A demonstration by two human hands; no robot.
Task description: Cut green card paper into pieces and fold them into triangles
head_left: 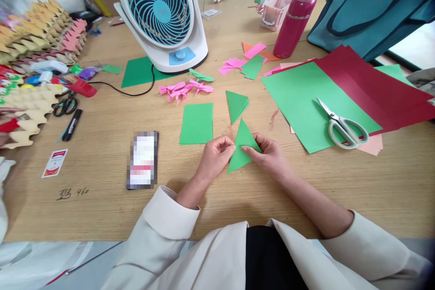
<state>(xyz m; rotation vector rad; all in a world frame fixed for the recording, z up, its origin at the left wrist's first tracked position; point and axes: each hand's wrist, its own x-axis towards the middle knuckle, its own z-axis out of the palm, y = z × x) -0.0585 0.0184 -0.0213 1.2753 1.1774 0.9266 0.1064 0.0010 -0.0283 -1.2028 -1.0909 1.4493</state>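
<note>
A green paper triangle (243, 156) is held between my two hands, just above the wooden table. My left hand (217, 154) pinches its left edge with thumb and fingertips. On the other side my right hand (268, 154) grips it, thumb lying on top and fingers behind. Beyond it lies another folded green triangle (235, 104). To the left of that is a green paper rectangle (196, 123). Pink folded paper figures (183, 89) sit farther back, beside a green folded figure (201, 75).
Scissors (345, 129) rest on large green paper (306, 104) and dark red sheets (363, 86) at right. A phone (142, 160) lies left of my hands. At the back stand a fan (163, 11), a magenta bottle (295, 25) and a teal bag (367, 9). Egg trays (30, 90) fill the left.
</note>
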